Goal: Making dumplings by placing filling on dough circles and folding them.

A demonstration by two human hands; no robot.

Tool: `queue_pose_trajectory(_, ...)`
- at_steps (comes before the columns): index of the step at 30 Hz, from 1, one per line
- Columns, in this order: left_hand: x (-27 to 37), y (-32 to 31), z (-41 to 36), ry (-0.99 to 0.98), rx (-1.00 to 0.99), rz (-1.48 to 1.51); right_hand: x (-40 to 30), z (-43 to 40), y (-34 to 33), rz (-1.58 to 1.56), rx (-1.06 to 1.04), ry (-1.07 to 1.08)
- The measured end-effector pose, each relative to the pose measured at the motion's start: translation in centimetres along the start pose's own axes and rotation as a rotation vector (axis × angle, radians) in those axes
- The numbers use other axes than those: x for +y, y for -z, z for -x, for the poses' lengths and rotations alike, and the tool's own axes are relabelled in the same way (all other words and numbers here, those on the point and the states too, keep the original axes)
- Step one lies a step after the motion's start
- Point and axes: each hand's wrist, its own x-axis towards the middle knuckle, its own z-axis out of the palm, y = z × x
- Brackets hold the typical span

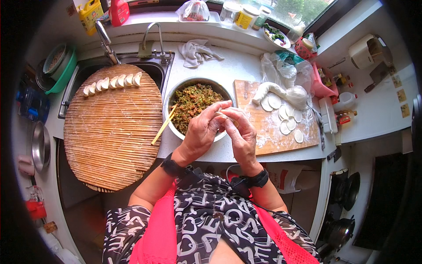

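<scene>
Over the near right rim of a metal bowl (167,102), my left hand (201,129) and my right hand (242,133) meet at the fingertips. Between them they pinch a dumpling (220,114), mostly hidden by the fingers. Chopped meat and vegetable filling (194,102) fills much of the bowl. Yellow chopsticks (164,127) lean on the bowl's left rim. To the left, a row of folded dumplings (113,82) lies on the far part of a round reed mat (112,138). On the right, round dough wrappers (287,119) lie on a floured wooden board (263,132).
The reed mat covers part of a sink (166,66) with two taps (108,46). A crumpled cloth (197,54) lies behind the bowl. A dough roll (268,89) and plastic bags (286,67) sit at the board's back. Jars (245,16) stand along the windowsill.
</scene>
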Motion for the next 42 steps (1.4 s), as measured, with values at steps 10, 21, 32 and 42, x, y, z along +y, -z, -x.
queue_pose_trajectory(10, -0.7, -1.0, 0.4, 0.078, 0.261, 0.214, -0.2, -0.8, -0.2, 0.02, 0.051, -0.038)
queue_pose_trajectory(21, 0.2, -0.9, 1.2, 0.188, 0.168, 0.368, 0.0, 0.2, 0.2, 0.096, 0.042, -0.037)
queue_pose_trajectory(32, 1.1, 0.0, 1.4, 0.124, 0.061, 0.293, -0.5, 0.3, 1.1, 0.273, -0.094, 0.17)
queue_pose_trajectory(42, 1.5, -0.2, 1.0, -0.107, 0.079, 0.06, -1.8, 0.2, 0.8, 0.002, -0.103, 0.037)
